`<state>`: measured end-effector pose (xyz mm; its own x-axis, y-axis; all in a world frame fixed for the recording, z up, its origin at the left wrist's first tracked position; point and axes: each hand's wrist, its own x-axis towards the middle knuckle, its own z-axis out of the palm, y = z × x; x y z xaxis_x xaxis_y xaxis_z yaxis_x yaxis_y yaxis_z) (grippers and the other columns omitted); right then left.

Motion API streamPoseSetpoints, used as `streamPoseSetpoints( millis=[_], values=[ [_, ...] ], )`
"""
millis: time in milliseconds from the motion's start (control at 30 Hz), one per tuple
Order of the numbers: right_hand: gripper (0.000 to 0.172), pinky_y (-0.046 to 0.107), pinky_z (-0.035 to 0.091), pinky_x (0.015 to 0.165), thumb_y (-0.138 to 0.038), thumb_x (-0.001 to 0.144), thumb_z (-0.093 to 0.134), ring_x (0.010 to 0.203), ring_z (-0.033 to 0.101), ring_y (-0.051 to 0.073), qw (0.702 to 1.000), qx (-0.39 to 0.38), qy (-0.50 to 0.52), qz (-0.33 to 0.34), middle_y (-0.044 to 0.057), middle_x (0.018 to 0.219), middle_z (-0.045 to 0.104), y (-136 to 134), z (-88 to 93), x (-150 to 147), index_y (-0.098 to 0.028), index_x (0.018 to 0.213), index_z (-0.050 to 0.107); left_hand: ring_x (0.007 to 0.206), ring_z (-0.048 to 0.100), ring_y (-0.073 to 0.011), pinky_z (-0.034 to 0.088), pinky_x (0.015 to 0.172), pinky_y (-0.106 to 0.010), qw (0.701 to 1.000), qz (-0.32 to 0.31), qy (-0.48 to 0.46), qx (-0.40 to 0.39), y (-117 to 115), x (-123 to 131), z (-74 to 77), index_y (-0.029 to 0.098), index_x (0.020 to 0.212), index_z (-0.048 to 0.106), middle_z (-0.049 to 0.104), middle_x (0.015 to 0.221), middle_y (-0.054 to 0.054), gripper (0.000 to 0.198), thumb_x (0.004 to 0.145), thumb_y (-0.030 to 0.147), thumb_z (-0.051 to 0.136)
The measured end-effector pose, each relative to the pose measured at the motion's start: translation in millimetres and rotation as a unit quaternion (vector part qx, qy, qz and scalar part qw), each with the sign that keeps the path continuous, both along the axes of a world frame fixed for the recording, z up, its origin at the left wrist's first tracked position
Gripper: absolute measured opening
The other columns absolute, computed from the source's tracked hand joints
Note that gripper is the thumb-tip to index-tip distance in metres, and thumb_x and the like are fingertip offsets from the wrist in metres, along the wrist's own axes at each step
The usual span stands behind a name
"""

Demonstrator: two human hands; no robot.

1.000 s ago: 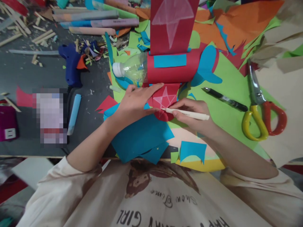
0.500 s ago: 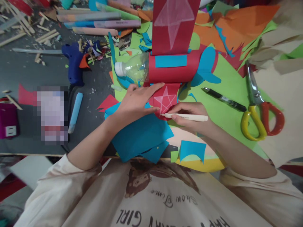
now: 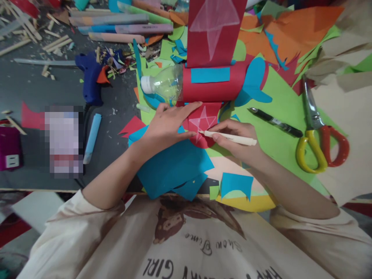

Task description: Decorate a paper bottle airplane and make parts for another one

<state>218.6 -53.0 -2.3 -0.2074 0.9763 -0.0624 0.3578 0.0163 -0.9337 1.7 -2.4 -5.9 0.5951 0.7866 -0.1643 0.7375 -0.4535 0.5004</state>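
My right hand (image 3: 236, 137) grips a white marker (image 3: 232, 138), its tip on the near red paper wing (image 3: 210, 141). A white star outline (image 3: 202, 120) is drawn on that wing. My left hand (image 3: 168, 126) lies with fingers spread, forefinger and thumb pressing the wing's left side. Beyond both hands lies a plastic bottle (image 3: 167, 82) wrapped in red paper (image 3: 213, 91), with a blue strip (image 3: 210, 75) on it. Blue paper tail pieces (image 3: 254, 83) sit at its right end. The far red wing (image 3: 200, 54) carries a filled-in white star (image 3: 214, 23).
Scissors (image 3: 318, 143) and a black pen (image 3: 274, 122) lie to the right on green paper. Left are a blue glue gun (image 3: 90, 79), a light-blue marker (image 3: 92, 138) and a blurred-out object (image 3: 64, 139). Blue paper sheets (image 3: 174, 166) lie under my left forearm. Several markers (image 3: 124, 29) lie behind.
My right hand has shifted the marker's tip slightly up and left along the star's lower part, and the marker has tilted. My left hand stays in place.
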Motion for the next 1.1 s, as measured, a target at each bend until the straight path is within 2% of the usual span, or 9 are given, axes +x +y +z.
streamPoseSetpoints(
  millis=[133, 267, 600, 767, 967, 1100],
  values=[
    [0.018, 0.026, 0.042, 0.046, -0.039, 0.081, 0.072, 0.053, 0.057, 0.014, 1.000, -0.024, 0.002, 0.013, 0.001, 0.064, 0.070, 1.1, 0.0, 2.1, -0.022, 0.074, 0.073, 0.110, 0.063, -0.0277, 0.034, 0.098, -0.038, 1.000, -0.002, 0.006, -0.002, 0.4, -0.1, 1.0, 0.025, 0.151, 0.039, 0.069, 0.116, -0.005, 0.067, 0.091, 0.046, 0.061],
    [0.016, 0.028, 0.048, 0.051, -0.039, 0.083, 0.071, 0.060, 0.063, 0.016, 1.000, -0.013, 0.003, -0.022, 0.002, 0.072, 0.074, 2.4, 1.6, 1.1, -0.024, 0.076, 0.071, 0.110, 0.062, -0.0282, 0.034, 0.095, -0.038, 1.000, 0.003, 0.020, -0.009, 1.1, 1.6, 3.2, 0.025, 0.150, 0.040, 0.068, 0.120, -0.006, 0.066, 0.091, 0.043, 0.063],
    [0.011, 0.028, 0.050, 0.054, -0.033, 0.085, 0.070, 0.062, 0.065, 0.015, 1.000, -0.003, 0.010, -0.019, 0.001, 0.075, 0.075, 0.5, -0.4, 0.1, -0.023, 0.080, 0.071, 0.109, 0.062, -0.0284, 0.034, 0.097, -0.039, 1.000, 0.001, 0.008, 0.000, -0.1, 0.2, 2.9, 0.024, 0.150, 0.040, 0.069, 0.115, -0.007, 0.066, 0.091, 0.044, 0.061],
    [0.010, 0.027, 0.048, 0.052, -0.032, 0.083, 0.071, 0.059, 0.062, 0.014, 1.000, -0.004, 0.010, -0.007, 0.000, 0.072, 0.073, 2.2, 1.8, 0.6, -0.024, 0.078, 0.070, 0.109, 0.062, -0.0280, 0.034, 0.098, -0.038, 1.000, 0.003, 0.004, -0.004, -0.6, 0.2, 3.5, 0.024, 0.150, 0.040, 0.070, 0.113, -0.007, 0.066, 0.091, 0.043, 0.062],
    [0.018, 0.027, 0.043, 0.049, -0.038, 0.083, 0.070, 0.053, 0.056, 0.013, 1.000, -0.017, -0.005, 0.010, 0.001, 0.066, 0.071, 2.3, 5.2, -0.1, -0.023, 0.074, 0.070, 0.112, 0.061, -0.0284, 0.033, 0.099, -0.038, 1.000, 0.003, -0.002, -0.004, -0.8, -0.6, 2.5, 0.024, 0.150, 0.040, 0.068, 0.122, -0.008, 0.067, 0.091, 0.043, 0.063],
    [0.015, 0.026, 0.039, 0.047, -0.033, 0.082, 0.068, 0.052, 0.053, 0.013, 0.999, -0.025, -0.001, 0.020, 0.000, 0.062, 0.068, 0.9, 5.0, 0.1, -0.022, 0.071, 0.070, 0.112, 0.061, -0.0281, 0.033, 0.100, -0.038, 1.000, 0.004, -0.001, -0.005, -0.9, -1.1, 2.1, 0.024, 0.150, 0.040, 0.067, 0.123, -0.008, 0.066, 0.091, 0.044, 0.062]
  ],
)
